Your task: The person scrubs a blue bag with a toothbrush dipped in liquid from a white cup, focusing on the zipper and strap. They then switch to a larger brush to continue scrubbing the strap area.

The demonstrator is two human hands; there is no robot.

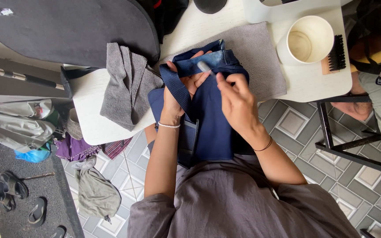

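Grey towel (126,86) is lying crumpled near the table's (89,119) left edge. Left hand (185,88) is reaching under the navy bag's (212,123) strap (173,83), fingers spread, propping the denim top flat. The bag is draping over the table's near edge, on a grey mat (261,57). Right hand (237,99) is pinching a small grey pen-like tool (204,67) against the fabric. Cloth looks soft, light, floppy; the strap or hem seems the firmest hold. White cup (307,39) and brush (336,55) are sitting at the far right corner.
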